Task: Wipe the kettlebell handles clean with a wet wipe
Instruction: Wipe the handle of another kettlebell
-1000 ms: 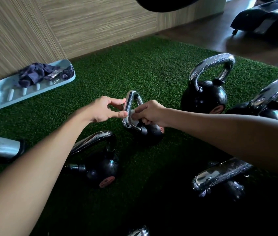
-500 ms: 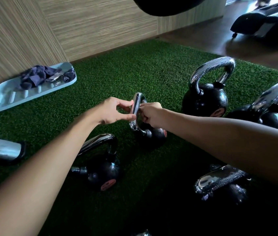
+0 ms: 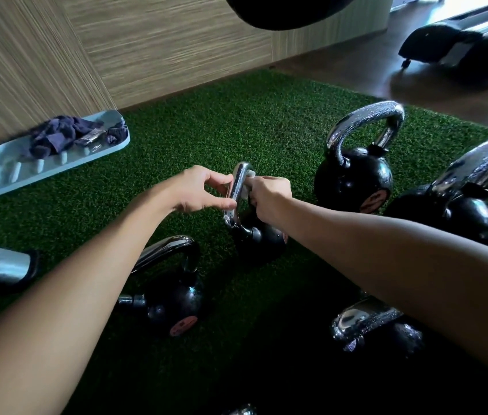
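The kettlebell (image 3: 259,235) is set on the turf (image 3: 206,139) directly beneath both hands, with its handle (image 3: 238,190) rising between them. The handle's left side is pinched between thumb and forefinger of the left hand (image 3: 197,190). The wipe (image 3: 250,182) is gripped in the clenched right hand (image 3: 269,193) and pressed against the handle's upper right side; only a white scrap of it is seen above the knuckles.

Beyond the hands, a wide stretch of bare turf is seen, bounded by the wall (image 3: 147,49). Well to the left of the left hand, a tray (image 3: 3,175) is laid at the turf's edge beside the wall, and a dark cloth (image 3: 57,136) is piled in it. Near the right hand, on its right, a big kettlebell (image 3: 353,178) is stood upright, and a third kettlebell (image 3: 458,211) is crowded in further right. A fourth kettlebell (image 3: 174,298) is placed just beside the left forearm, on the near side of the hands. A fifth kettlebell (image 3: 368,324) is partly hidden under the right forearm. Far right of the hands, the turf is bordered by a dark floor (image 3: 356,76), where a black machine (image 3: 461,40) is parked well apart.
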The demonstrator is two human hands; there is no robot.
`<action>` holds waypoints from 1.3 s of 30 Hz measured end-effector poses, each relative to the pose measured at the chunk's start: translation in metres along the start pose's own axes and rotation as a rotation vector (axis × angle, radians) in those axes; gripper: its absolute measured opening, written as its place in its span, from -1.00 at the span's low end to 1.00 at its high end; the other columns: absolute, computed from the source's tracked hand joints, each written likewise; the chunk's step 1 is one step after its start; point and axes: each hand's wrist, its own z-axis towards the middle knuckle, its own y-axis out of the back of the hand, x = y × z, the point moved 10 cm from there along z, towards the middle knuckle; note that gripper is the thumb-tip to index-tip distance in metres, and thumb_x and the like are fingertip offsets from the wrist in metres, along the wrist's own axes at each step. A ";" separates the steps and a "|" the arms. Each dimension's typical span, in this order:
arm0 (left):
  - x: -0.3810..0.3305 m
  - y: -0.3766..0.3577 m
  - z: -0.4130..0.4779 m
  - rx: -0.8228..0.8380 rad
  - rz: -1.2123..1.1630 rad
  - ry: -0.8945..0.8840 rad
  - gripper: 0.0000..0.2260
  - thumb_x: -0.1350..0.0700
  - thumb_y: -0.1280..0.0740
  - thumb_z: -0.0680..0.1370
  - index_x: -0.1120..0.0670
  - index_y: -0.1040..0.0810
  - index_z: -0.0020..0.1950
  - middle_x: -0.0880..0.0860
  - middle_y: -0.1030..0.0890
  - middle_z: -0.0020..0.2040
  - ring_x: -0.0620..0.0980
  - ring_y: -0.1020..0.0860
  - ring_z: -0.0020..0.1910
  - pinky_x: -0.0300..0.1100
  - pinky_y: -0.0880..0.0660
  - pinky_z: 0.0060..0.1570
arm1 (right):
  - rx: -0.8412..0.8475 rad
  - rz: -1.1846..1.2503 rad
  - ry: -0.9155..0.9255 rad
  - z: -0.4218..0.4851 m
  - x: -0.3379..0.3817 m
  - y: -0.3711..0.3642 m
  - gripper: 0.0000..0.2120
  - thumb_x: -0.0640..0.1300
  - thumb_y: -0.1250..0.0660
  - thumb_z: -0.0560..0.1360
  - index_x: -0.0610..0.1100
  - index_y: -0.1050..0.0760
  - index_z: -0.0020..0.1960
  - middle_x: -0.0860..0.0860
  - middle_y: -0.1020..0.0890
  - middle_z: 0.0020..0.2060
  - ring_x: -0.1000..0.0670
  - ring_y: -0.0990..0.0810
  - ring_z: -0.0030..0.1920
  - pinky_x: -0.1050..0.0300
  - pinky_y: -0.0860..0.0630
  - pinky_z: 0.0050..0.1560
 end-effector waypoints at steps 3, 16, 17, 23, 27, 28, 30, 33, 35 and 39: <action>0.002 0.001 -0.002 -0.001 -0.006 0.017 -0.33 -0.10 -0.55 0.42 -0.10 -0.44 0.50 -0.16 -0.42 0.49 -0.21 -0.35 0.36 -0.08 -0.24 0.44 | 0.014 -0.175 -0.050 0.003 -0.011 0.004 -0.85 -0.10 -0.61 0.41 -0.09 -0.71 -0.07 0.01 -0.73 -0.23 0.12 -0.57 -0.42 0.26 -0.45 -0.44; 0.003 0.004 0.000 -0.012 0.006 0.099 -0.36 -0.02 -0.56 0.44 -0.07 -0.44 0.49 -0.07 -0.42 0.51 -0.03 -0.40 0.45 -0.04 -0.25 0.44 | 0.118 -0.531 0.309 0.003 0.025 0.004 -0.84 -0.09 -0.62 0.39 -0.07 -0.71 -0.08 0.05 -0.69 -0.14 0.16 -0.59 -0.22 0.34 -0.47 -0.31; 0.003 0.005 0.002 -0.034 -0.014 0.117 -0.37 0.02 -0.57 0.44 -0.06 -0.46 0.48 -0.06 -0.44 0.50 -0.02 -0.44 0.41 -0.06 -0.29 0.39 | 0.139 -0.545 0.324 0.002 0.028 0.006 -0.86 -0.10 -0.63 0.39 -0.04 -0.69 -0.12 0.04 -0.70 -0.12 0.13 -0.61 -0.21 0.33 -0.50 -0.27; -0.013 0.005 0.009 -0.168 0.148 0.204 -0.53 -0.04 -0.61 0.38 0.00 -0.64 0.25 -0.02 -0.66 0.19 -0.02 -0.59 0.08 -0.11 -0.54 0.16 | 0.177 -0.747 0.442 -0.005 0.059 0.057 -0.80 -0.09 -0.63 0.38 -0.08 -0.71 -0.04 0.08 -0.65 -0.20 0.18 -0.56 -0.24 0.37 -0.43 -0.31; -0.039 0.003 0.018 -0.107 0.202 0.159 -0.40 0.04 -0.64 0.35 -0.04 -0.58 0.37 -0.05 -0.64 0.26 -0.03 -0.59 0.18 -0.18 -0.50 0.18 | 0.113 -0.759 0.462 -0.007 0.076 0.115 -0.75 -0.08 -0.65 0.34 -0.10 -0.72 -0.02 0.04 -0.68 -0.20 0.11 -0.60 -0.21 0.34 -0.43 -0.26; -0.048 0.002 0.019 -0.089 0.216 0.127 -0.31 0.08 -0.65 0.35 -0.05 -0.51 0.44 -0.06 -0.60 0.33 -0.04 -0.57 0.22 -0.23 -0.46 0.15 | 0.097 -0.750 0.454 -0.007 0.078 0.127 -0.76 -0.08 -0.65 0.34 -0.09 -0.72 -0.04 0.04 -0.68 -0.21 0.11 -0.60 -0.23 0.32 -0.43 -0.26; -0.060 -0.001 0.020 -0.047 0.266 0.062 -0.25 0.13 -0.64 0.36 -0.09 -0.44 0.50 -0.04 -0.54 0.40 -0.02 -0.53 0.30 -0.29 -0.37 0.11 | 0.088 -0.760 0.453 -0.010 0.080 0.145 -0.79 -0.07 -0.66 0.33 -0.06 -0.72 -0.08 0.06 -0.68 -0.23 0.12 -0.59 -0.25 0.29 -0.43 -0.27; -0.055 -0.003 0.016 -0.030 0.321 0.022 -0.24 0.14 -0.65 0.34 -0.23 -0.44 0.46 0.04 -0.48 0.46 0.03 -0.50 0.37 -0.24 -0.38 0.22 | 0.124 -0.768 0.467 -0.020 0.081 0.156 -0.79 -0.06 -0.66 0.31 -0.06 -0.73 -0.11 0.06 -0.71 -0.24 0.11 -0.61 -0.25 0.28 -0.43 -0.29; -0.045 -0.002 0.011 -0.069 0.342 0.032 -0.23 0.13 -0.64 0.35 -0.30 -0.42 0.45 0.08 -0.46 0.48 0.05 -0.50 0.37 -0.15 -0.41 0.29 | 0.150 -0.762 0.476 -0.026 0.082 0.160 -0.80 -0.06 -0.66 0.31 -0.05 -0.73 -0.12 0.04 -0.73 -0.22 0.11 -0.61 -0.26 0.28 -0.43 -0.31; -0.042 -0.004 0.007 -0.115 0.392 0.059 -0.26 0.12 -0.60 0.42 -0.35 -0.37 0.46 0.09 -0.48 0.46 0.03 -0.60 0.16 -0.12 -0.51 0.17 | 0.182 -0.783 0.497 -0.041 0.092 0.165 -0.84 -0.07 -0.66 0.32 0.00 -0.71 -0.17 0.04 -0.74 -0.23 0.10 -0.61 -0.32 0.27 -0.45 -0.36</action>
